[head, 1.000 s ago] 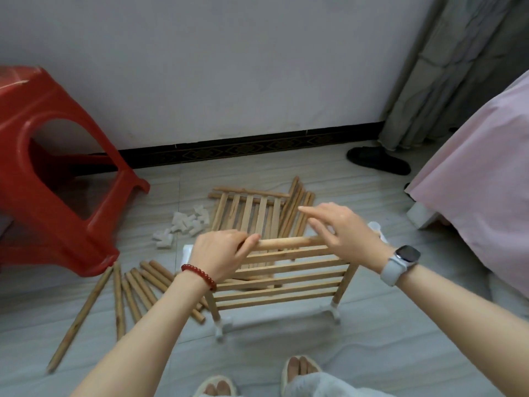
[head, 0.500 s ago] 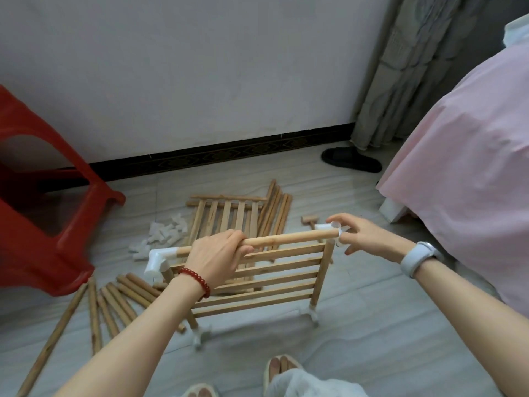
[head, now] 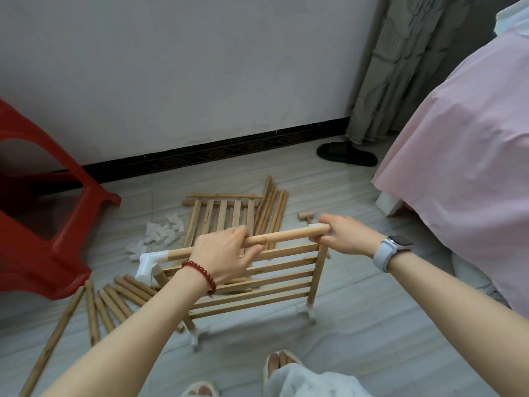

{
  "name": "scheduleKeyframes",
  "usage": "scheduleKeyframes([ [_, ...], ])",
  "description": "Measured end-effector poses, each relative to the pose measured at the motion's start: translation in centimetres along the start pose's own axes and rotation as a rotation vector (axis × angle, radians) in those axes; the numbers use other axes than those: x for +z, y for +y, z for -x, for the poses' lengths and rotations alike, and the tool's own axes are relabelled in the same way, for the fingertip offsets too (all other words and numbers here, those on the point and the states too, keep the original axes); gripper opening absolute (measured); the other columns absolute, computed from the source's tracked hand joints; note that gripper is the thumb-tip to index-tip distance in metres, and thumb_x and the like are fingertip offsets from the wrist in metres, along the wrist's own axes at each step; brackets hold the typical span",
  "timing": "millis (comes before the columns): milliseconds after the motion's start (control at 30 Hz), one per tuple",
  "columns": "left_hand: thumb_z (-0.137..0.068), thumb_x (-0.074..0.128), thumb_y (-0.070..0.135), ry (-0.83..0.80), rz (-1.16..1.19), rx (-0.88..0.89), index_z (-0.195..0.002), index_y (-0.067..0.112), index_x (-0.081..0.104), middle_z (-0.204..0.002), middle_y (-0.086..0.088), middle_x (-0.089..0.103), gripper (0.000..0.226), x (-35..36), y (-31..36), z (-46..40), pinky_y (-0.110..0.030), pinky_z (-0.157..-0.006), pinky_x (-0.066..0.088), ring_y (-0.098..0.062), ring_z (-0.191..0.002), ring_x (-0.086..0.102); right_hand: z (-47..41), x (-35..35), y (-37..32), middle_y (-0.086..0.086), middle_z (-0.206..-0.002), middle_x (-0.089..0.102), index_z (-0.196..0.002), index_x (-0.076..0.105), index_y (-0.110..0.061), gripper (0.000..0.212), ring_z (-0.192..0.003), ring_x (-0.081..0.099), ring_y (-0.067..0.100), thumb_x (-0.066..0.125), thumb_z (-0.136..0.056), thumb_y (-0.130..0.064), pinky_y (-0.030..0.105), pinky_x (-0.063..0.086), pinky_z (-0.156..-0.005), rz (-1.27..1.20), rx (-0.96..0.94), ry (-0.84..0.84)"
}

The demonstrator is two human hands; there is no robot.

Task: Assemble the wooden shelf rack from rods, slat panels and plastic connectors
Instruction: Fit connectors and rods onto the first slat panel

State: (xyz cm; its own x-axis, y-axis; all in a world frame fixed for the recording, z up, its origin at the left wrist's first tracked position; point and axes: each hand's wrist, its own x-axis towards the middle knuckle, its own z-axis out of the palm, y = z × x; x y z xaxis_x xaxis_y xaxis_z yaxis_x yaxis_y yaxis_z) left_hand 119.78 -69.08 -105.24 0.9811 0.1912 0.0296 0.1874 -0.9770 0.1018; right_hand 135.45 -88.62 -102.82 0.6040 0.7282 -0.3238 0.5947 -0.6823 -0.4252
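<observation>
The rack [head: 252, 282] stands on the floor at centre. Left hand [head: 226, 256] grips its top rod [head: 283, 236]; right hand [head: 343, 236] clasps the rod's 3 o'clock end. Spare panel [head: 223, 216] at 12, loose rods [head: 114, 302] at 8, connectors [head: 160, 233] at 10.

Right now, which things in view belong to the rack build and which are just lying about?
Job: round wooden top rod gripped by left hand and right hand; white plastic corner connector; loose wooden rods; spare slat panel; white connector pile.

Bystanders: red plastic stool; black slipper; pink bedcover.
</observation>
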Motion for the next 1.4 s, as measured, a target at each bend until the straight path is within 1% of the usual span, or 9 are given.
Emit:
scheduleKeyframes([
  [167,-0.097,0.022,0.049,0.039,-0.014,0.123,-0.108,0.025,0.047,-0.085,0.012,0.05,0.036,0.7,1.3,-1.2,-0.014,-0.048,0.032,-0.007,-0.064,0.049,0.5,0.4,0.0,-0.001,-0.085,0.062,-0.089,0.053,-0.025,0.012,-0.081,0.062,0.021,0.057,-0.09,-0.036,0.029,0.046,-0.063,0.048,0.039,0.063],
  [367,-0.097,0.006,0.053,0.339,0.032,0.147,-0.084,0.023,0.06,-0.06,0.011,0.054,0.063,2.0,0.6,0.3,-0.013,-0.033,0.025,-0.004,-0.038,0.044,1.0,0.2,-0.4,0.001,-0.084,0.061,-0.093,0.055,-0.019,0.017,-0.08,0.058,0.022,0.057,-0.09,-0.035,0.032,0.043,-0.064,0.102,0.006,0.097],
  [567,-0.098,0.011,0.05,0.331,0.044,0.226,-0.082,0.024,0.059,-0.057,0.013,0.053,0.057,2.1,-0.5,0.9,-0.003,-0.04,0.013,0.002,-0.04,0.033,1.1,-1.0,0.3,0.004,-0.094,0.058,-0.123,0.041,-0.02,0.043,-0.075,0.059,0.013,0.061,-0.087,-0.009,0.021,0.048,-0.061,-0.349,0.087,-0.291],
  [700,-0.099,0.011,0.051,0.292,0.053,0.261,-0.08,0.024,0.059,-0.057,0.012,0.053,0.057,2.1,-0.9,1.4,-0.003,-0.041,0.011,-0.001,-0.039,0.04,1.3,-2.8,1.5,0.014,-0.099,0.063,-0.122,0.051,-0.016,0.031,-0.083,0.064,0.019,0.047,-0.094,-0.002,0.023,0.049,-0.063,-0.786,0.227,-0.472],
  [900,-0.098,0.014,0.05,0.295,0.072,0.283,-0.079,0.024,0.057,-0.058,0.012,0.053,0.054,1.8,-0.5,1.8,-0.007,-0.037,0.017,-0.004,-0.038,0.043,0.9,-1.6,-0.9,0.006,-0.089,0.057,-0.114,0.058,-0.011,0.038,-0.074,0.06,0.015,0.055,-0.091,-0.041,0.021,0.044,-0.062,-0.488,0.282,-0.455],
  [967,-0.098,0.014,0.05,0.27,0.071,0.314,-0.079,0.025,0.058,-0.057,0.013,0.052,0.053,2.1,-0.5,2.2,-0.009,-0.034,0.022,-0.003,-0.038,0.042,0.9,-0.9,-1.2,0.004,-0.085,0.055,-0.111,0.055,-0.014,0.032,-0.068,0.054,0.013,0.056,-0.092,-0.04,0.021,0.043,-0.06,-0.465,0.324,-0.389],
  [1100,-0.094,0.026,0.049,0.181,-0.008,0.378,-0.077,0.029,0.059,-0.056,0.014,0.052,0.042,3.1,-0.3,3.1,-0.005,-0.042,0.006,-0.002,-0.038,0.043,1.2,0.2,-1.2,0.007,-0.088,0.051,-0.111,0.048,-0.017,0.025,-0.064,0.045,0.012,0.056,-0.093,-0.032,0.022,0.041,-0.057,-0.451,0.284,-0.266],
  [1267,-0.089,0.032,0.046,0.194,-0.047,0.315,-0.075,0.029,0.058,-0.052,0.013,0.048,0.034,2.9,-0.4,2.4,-0.005,-0.04,0.005,0.0,-0.037,0.032,1.6,0.7,-2.0,0.009,-0.102,0.061,-0.111,0.048,-0.014,0.016,-0.085,0.058,0.024,0.045,-0.096,-0.017,0.036,0.047,-0.072,0.125,0.017,-0.093],
  [1400,-0.09,0.032,0.045,0.227,-0.021,0.262,-0.077,0.028,0.058,-0.053,0.013,0.048,0.034,2.9,-1.0,2.7,-0.005,-0.04,0.006,0.0,-0.039,0.029,2.2,0.8,-2.0,0.008,-0.085,0.058,-0.114,0.043,-0.018,0.018,-0.073,0.053,0.027,0.036,-0.098,-0.016,0.037,0.038,-0.059,0.356,-0.12,-0.017],
])
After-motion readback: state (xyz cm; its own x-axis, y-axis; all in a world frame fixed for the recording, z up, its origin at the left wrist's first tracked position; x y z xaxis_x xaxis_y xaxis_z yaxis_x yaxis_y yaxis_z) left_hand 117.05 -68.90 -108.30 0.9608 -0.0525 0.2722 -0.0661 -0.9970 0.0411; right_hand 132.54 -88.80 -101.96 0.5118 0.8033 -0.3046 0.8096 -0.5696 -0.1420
